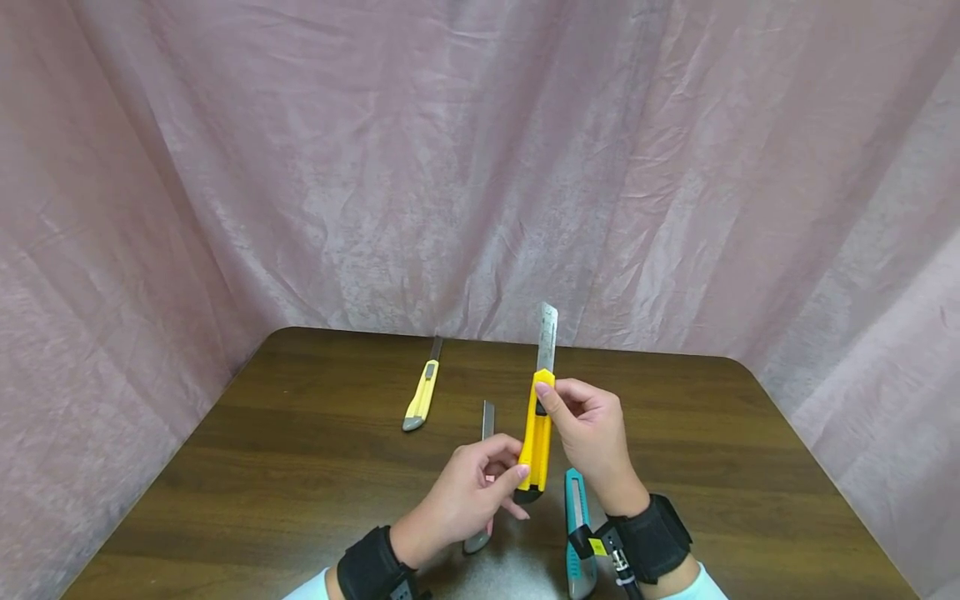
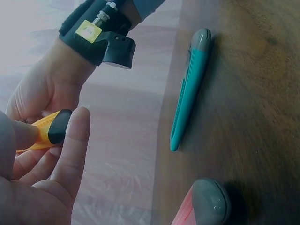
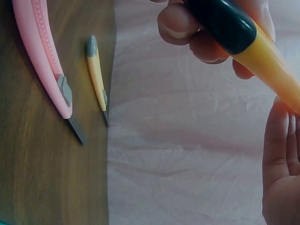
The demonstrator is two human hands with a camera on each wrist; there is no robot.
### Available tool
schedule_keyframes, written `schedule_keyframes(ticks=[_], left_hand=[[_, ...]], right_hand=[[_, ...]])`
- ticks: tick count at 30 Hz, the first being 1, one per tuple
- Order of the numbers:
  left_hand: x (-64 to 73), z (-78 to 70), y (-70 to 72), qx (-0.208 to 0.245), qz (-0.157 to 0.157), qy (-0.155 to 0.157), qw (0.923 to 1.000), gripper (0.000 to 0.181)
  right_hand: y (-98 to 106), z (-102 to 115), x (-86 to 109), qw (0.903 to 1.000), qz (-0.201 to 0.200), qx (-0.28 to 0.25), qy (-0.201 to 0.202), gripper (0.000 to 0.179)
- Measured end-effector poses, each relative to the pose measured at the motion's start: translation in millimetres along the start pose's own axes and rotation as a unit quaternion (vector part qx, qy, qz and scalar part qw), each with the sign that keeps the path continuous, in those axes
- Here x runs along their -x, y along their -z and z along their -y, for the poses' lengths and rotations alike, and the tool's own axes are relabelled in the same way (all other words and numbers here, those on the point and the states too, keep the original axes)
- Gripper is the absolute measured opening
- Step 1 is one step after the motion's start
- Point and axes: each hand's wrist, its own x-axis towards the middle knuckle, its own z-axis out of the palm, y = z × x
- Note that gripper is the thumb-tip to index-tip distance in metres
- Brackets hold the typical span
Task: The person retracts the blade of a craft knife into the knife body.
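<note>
Both hands hold an orange-yellow utility knife (image 1: 537, 450) up above the table, its long blade (image 1: 547, 337) extended and pointing away. My left hand (image 1: 467, 490) pinches the knife's lower body near the black end cap (image 2: 60, 126). Higher up, my right hand (image 1: 597, 431) grips it, thumb by the dark slider just below the blade. Beneath the left hand lies a pink utility knife (image 3: 43, 56), blade out, partly hidden in the head view. A teal utility knife (image 1: 576, 500) lies under the right wrist, with no blade showing.
A pale yellow utility knife (image 1: 423, 392) with its blade out lies farther back on the left, blade tip at the far table edge. The brown wooden table (image 1: 300, 450) meets a pink curtain (image 1: 420, 167) behind it. Both wrists wear black camera straps (image 1: 648, 537).
</note>
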Motion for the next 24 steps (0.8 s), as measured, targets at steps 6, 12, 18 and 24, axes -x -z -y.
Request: schedule_keyframes(ticks=[6,12,18,24], left_hand=[[0.2,-0.7,0.1,-0.008,-0.005,0.001,1.0000,0.015],[0.6,-0.5,0.1,-0.009,-0.006,0.006,0.9999,0.016],[1.4,0.0,-0.3,-0.015,-0.014,0.013,0.9997,0.017],[1.0,0.2,-0.3,-0.017,-0.014,0.012,0.9997,0.017]], right_hand=[[0.1,0.7,-0.2,1.0000,-0.003,0.001,-0.007,0.007],[0.2,2.0,0.3,0.9998,-0.009,0.003,-0.015,0.007],[-1.1,2.0,-0.7,0.9995,-0.007,-0.015,-0.025,0.006],[-1.3,2.8,-1.1,0.9993,-0.008,-0.019,-0.031,0.007]])
